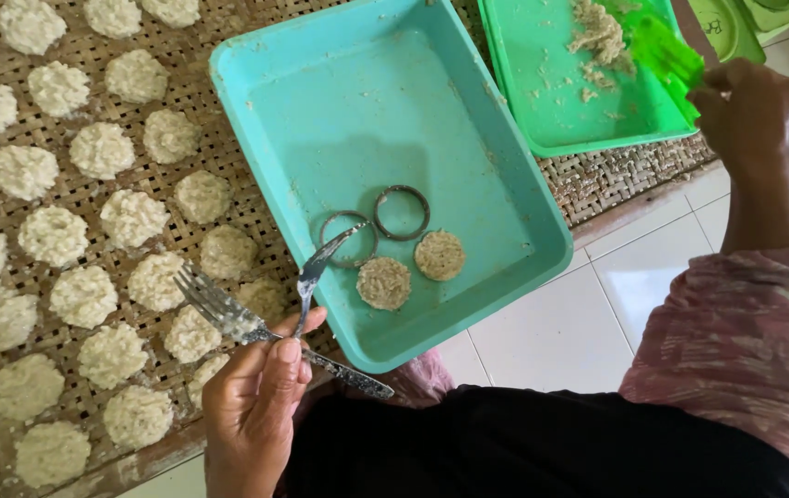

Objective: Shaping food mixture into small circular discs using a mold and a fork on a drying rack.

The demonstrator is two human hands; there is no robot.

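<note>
My left grip (261, 392) pinches a fork (228, 314) and a spoon (316, 267) together at six o'clock, over the near corner of the turquoise tray (357, 101) holding two metal rings (402, 212) and two pressed rice discs (440, 255). My right grip (749, 111), at two o'clock, is closed on a green scraper (662, 46) over the green tray (551, 83). Rice cakes (131, 217) fill the woven surface (616, 175) at nine o'clock.

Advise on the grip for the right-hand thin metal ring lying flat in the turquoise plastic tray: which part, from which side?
Probably pinch the far rim of the right-hand thin metal ring from straight above. It lies flat on the turquoise plastic tray. Its near-left rim sits close to the second ring; the round rice patty crowds the near side.
</note>
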